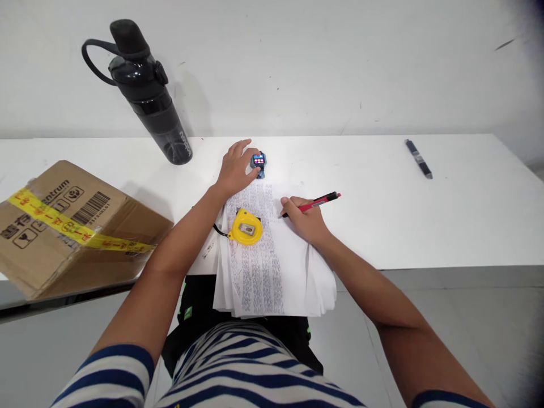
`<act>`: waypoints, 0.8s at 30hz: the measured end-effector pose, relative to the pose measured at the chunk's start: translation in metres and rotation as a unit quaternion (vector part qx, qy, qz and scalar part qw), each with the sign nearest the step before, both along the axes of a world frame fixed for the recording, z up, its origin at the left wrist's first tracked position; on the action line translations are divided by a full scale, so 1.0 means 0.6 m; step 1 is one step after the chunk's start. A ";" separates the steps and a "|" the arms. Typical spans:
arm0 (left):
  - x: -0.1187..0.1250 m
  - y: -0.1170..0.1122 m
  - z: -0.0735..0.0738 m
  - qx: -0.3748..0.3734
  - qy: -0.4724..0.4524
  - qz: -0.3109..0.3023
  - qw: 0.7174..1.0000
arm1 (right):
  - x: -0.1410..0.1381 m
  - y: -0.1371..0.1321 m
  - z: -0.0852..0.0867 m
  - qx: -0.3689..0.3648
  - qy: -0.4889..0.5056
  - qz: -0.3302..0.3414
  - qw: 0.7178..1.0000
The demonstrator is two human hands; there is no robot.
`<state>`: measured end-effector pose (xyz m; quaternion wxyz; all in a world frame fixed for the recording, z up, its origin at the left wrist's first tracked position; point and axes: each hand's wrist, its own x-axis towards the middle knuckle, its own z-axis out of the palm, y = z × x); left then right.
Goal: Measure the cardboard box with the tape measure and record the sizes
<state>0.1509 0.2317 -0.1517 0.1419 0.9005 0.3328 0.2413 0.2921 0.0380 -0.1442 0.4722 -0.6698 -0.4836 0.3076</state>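
My right hand is closed around a red and black pen, its tip on the top sheet of a stack of paper. Columns of dense blue handwriting cover the left and middle of that sheet. At the top edge of the paper, my left hand has its thumb and forefinger on either side of a small smartwatch with a lit, colourful screen; the other fingers are stretched out. A yellow tape measure with a black wrist strap rests on the left part of the paper.
The white table stands against a white wall. A taped cardboard box sits at the left, with a tall black water bottle behind it. At the far right lies a dark pen. The paper stack overhangs the table's front edge.
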 end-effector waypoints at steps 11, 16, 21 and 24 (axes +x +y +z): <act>0.000 0.003 -0.008 0.002 -0.027 -0.009 1.000 | 0.000 0.001 0.001 -0.002 0.009 -0.003 1.000; -0.003 0.003 0.000 -0.006 -0.172 0.015 0.985 | 0.003 0.003 -0.009 0.004 0.037 0.005 0.999; -0.037 -0.046 0.045 -0.110 -0.292 0.074 0.947 | 0.004 0.005 -0.021 0.043 0.111 0.052 0.992; -0.086 -0.110 0.069 -0.123 -0.261 0.032 0.957 | 0.003 0.001 -0.020 0.034 0.090 0.061 0.993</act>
